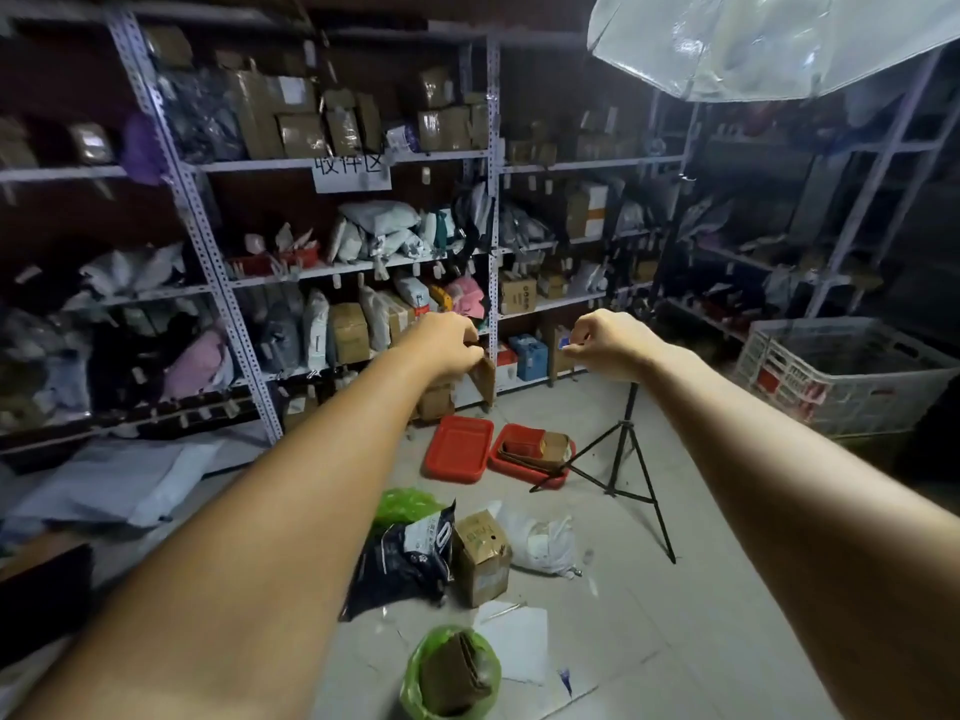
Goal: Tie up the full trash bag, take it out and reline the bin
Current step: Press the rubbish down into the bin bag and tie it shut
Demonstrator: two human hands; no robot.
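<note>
Tripod, red trays, cardboard box near bin

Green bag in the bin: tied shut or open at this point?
Open: the green bag has its mouth spread wide, brown cardboard sticking up inside, and no knot.

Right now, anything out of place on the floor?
Yes. Trash lies loose on the floor past the green-lined bin: a black mailer bag, a tipped cardboard box, a white bag and paper sheets. The bin is stuffed with cardboard.
</note>
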